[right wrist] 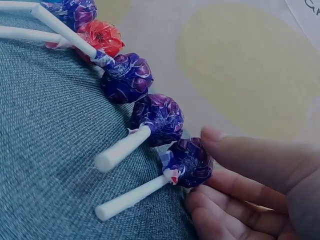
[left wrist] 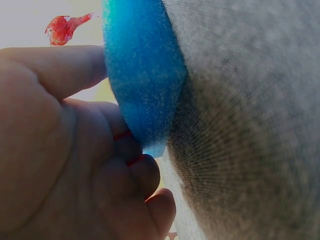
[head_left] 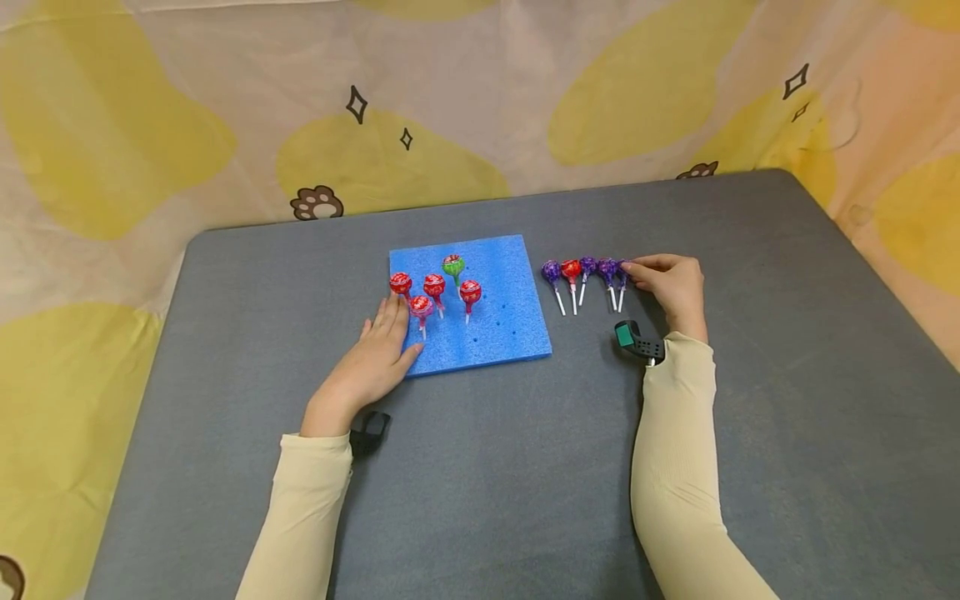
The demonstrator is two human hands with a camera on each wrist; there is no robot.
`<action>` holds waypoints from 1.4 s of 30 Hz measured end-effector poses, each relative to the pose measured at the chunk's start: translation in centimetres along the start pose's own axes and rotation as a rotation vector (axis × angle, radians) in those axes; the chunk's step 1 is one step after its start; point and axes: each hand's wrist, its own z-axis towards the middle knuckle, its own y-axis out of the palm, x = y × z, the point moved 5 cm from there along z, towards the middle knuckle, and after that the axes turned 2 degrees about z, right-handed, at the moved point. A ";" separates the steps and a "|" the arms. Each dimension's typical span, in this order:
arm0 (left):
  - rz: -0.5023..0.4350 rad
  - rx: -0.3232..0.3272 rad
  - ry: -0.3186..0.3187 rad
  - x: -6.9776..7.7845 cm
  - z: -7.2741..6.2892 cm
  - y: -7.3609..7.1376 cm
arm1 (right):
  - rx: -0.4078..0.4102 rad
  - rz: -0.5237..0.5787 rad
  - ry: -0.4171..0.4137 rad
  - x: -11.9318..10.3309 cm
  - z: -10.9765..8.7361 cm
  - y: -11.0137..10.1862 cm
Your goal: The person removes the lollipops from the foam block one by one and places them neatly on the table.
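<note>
Your right hand [head_left: 672,287] pinches rightmost purple lollipop [right wrist: 192,162] by head, at row's end on gray table [head_left: 525,467]; neighbouring purple lollipop [right wrist: 160,120] crowds it. Your left hand [head_left: 369,360], fingers loosely extended, rests against left side of blue foam board [head_left: 513,275]; upright red lollipops [head_left: 434,286] crowd fingertips.

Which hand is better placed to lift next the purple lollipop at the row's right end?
Probably the right hand: it pinches that purple lollipop by its head, while the left hand rests at the left edge of the blue foam board.
</note>
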 end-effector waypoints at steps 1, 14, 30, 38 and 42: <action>-0.001 0.000 -0.001 0.0 0.0 0.0 | 0.003 -0.002 0.002 0.0 -0.1 0.0; -0.002 -0.003 0.001 0.1 0.0 0.0 | 0.177 0.068 0.007 -0.7 -0.1 -0.5; -0.003 -0.006 0.002 0.1 0.0 0.0 | -0.088 0.251 -0.156 -5.3 -1.2 4.6; -0.009 -0.004 -0.006 0.1 -0.1 0.0 | -0.369 0.354 -0.178 -7.6 -3.0 10.0; -0.016 -0.006 -0.005 0.1 -0.1 0.0 | -0.470 0.382 -0.190 -8.1 -3.8 11.2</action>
